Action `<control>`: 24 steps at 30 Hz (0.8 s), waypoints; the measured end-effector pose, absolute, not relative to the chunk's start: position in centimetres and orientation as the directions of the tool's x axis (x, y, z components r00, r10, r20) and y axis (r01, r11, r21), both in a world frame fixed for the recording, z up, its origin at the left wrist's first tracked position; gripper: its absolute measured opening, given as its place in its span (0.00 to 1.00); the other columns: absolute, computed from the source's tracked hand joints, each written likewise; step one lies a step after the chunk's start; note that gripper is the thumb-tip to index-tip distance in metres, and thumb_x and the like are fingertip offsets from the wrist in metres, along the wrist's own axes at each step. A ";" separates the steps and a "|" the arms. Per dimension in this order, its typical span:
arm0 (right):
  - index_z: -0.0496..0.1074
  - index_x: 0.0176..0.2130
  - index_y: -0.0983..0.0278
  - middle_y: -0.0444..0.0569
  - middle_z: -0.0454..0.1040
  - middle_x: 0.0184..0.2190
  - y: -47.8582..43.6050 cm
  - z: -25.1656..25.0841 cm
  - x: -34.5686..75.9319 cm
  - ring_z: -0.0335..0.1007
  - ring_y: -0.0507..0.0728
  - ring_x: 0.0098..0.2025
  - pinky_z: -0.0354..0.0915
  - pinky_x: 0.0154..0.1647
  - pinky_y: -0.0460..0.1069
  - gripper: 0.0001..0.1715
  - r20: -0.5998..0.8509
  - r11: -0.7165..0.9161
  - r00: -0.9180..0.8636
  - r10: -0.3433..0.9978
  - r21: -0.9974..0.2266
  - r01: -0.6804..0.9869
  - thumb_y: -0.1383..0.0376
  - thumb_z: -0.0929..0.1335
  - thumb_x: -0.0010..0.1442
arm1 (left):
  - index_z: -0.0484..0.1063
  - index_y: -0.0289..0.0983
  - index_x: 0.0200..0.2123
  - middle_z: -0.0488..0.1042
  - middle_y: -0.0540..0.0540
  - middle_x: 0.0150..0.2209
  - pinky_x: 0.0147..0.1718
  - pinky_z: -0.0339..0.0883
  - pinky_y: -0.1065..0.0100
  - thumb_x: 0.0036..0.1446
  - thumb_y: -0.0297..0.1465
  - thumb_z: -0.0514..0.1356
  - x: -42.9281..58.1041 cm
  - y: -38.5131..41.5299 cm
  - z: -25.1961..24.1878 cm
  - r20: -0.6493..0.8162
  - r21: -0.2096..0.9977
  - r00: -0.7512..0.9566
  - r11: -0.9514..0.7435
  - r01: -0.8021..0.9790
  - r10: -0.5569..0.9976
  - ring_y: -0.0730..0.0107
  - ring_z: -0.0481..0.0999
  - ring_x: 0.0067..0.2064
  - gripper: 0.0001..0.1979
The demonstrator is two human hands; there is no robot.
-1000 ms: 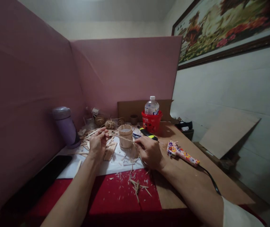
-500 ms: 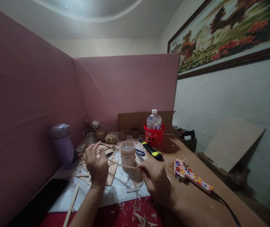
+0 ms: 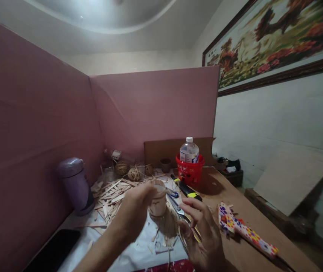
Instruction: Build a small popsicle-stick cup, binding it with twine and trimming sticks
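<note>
A small round cup of craft sticks stands on white paper. My left hand reaches across to the cup's left side and rim; it is smeared by motion, so its grip does not show. Just right of the cup, my right hand hovers with fingers spread and curved. A thin strand of twine loops beside its fingers, and I cannot tell whether they touch it. Scissors lie between the cup and my right hand.
Loose craft sticks are piled left of the cup. Around them are a purple flask, a black phone, twine balls, a red bucket holding a water bottle, a yellow-black knife and a patterned glue gun. Pink boards wall the left and back.
Both hands held a twine strand stretched in front of the cup; now the left hand has swung right to the cup and the right hand has opened. The view tilted upward.
</note>
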State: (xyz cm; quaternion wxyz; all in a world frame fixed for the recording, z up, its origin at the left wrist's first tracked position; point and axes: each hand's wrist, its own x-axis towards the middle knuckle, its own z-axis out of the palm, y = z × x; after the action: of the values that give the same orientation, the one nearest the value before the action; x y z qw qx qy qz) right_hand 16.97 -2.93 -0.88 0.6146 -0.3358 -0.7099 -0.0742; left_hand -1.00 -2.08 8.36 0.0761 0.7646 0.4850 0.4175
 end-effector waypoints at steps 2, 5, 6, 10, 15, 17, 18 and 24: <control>0.68 0.48 0.61 0.55 0.67 0.46 -3.1 -1.0 16.9 0.69 0.59 0.43 0.70 0.37 0.51 0.15 0.935 0.762 -0.023 0.354 -0.274 0.587 0.67 0.63 0.60 | 0.73 0.38 0.29 0.71 0.49 0.24 0.30 0.60 0.68 0.57 0.27 0.52 -2.4 0.1 10.9 0.686 0.420 0.131 -0.536 0.732 0.716 0.68 0.68 0.28 0.10; 0.70 0.43 0.60 0.53 0.67 0.43 -3.2 -1.3 16.6 0.69 0.55 0.35 0.68 0.31 0.48 0.10 0.935 0.767 -0.069 0.348 -0.242 0.594 0.65 0.62 0.63 | 0.74 0.38 0.33 0.73 0.46 0.28 0.35 0.63 0.65 0.56 0.27 0.53 -4.3 5.1 13.7 0.821 0.244 0.119 -0.531 0.811 0.559 0.64 0.69 0.34 0.09; 0.70 0.42 0.61 0.53 0.67 0.43 -3.2 -1.3 16.4 0.69 0.54 0.33 0.68 0.29 0.47 0.10 0.932 0.772 -0.092 0.352 -0.234 0.591 0.65 0.61 0.63 | 0.74 0.38 0.34 0.74 0.46 0.30 0.36 0.63 0.65 0.56 0.26 0.52 -4.7 6.9 14.2 0.838 0.214 0.125 -0.531 0.820 0.532 0.64 0.70 0.35 0.10; 0.70 0.38 0.61 0.52 0.69 0.40 -2.8 -1.4 16.0 0.69 0.53 0.31 0.67 0.28 0.46 0.10 0.916 0.779 -0.158 0.369 -0.212 0.590 0.67 0.60 0.63 | 0.74 0.39 0.34 0.76 0.44 0.37 0.45 0.61 0.62 0.56 0.26 0.52 -5.4 13.2 14.8 0.817 0.248 0.090 -0.489 0.836 0.569 0.62 0.70 0.44 0.11; 0.70 0.36 0.62 0.51 0.70 0.35 -2.2 -1.0 16.2 0.71 0.54 0.34 0.67 0.31 0.47 0.08 0.870 0.763 -0.178 0.459 -0.284 0.581 0.70 0.62 0.61 | 0.75 0.38 0.41 0.73 0.39 0.45 0.42 0.62 0.58 0.52 0.30 0.58 -4.5 16.3 12.9 0.657 0.379 0.061 -0.398 0.836 0.752 0.55 0.72 0.44 0.12; 0.69 0.37 0.63 0.51 0.70 0.34 -1.9 -1.0 16.4 0.71 0.55 0.35 0.67 0.33 0.47 0.08 0.846 0.758 -0.155 0.510 -0.357 0.545 0.72 0.62 0.60 | 0.74 0.34 0.45 0.73 0.36 0.46 0.42 0.63 0.58 0.52 0.34 0.59 -3.6 15.7 11.9 0.574 0.437 0.095 -0.402 0.805 0.814 0.54 0.73 0.43 0.17; 0.69 0.37 0.64 0.51 0.70 0.34 -1.8 -0.9 16.5 0.70 0.55 0.36 0.67 0.33 0.47 0.08 0.830 0.753 -0.137 0.540 -0.403 0.520 0.72 0.62 0.60 | 0.74 0.33 0.45 0.74 0.35 0.45 0.41 0.64 0.59 0.52 0.38 0.59 -3.1 14.9 11.5 0.526 0.466 0.132 -0.415 0.782 0.840 0.55 0.74 0.43 0.20; 0.68 0.34 0.63 0.51 0.69 0.35 -1.3 -0.7 16.7 0.67 0.56 0.40 0.64 0.39 0.50 0.09 0.713 0.648 -0.004 0.701 -0.634 0.422 0.69 0.61 0.63 | 0.63 0.38 0.58 0.68 0.34 0.55 0.47 0.64 0.55 0.43 0.46 0.65 -1.5 7.7 8.5 0.301 0.641 0.358 -0.465 0.611 0.884 0.49 0.68 0.53 0.39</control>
State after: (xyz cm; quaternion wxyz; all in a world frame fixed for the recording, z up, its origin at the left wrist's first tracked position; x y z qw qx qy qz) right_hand 16.74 -1.30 -0.67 0.5798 -0.4020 -0.6984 0.1202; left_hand -1.48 7.75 8.53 0.2157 0.7951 0.4701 0.3167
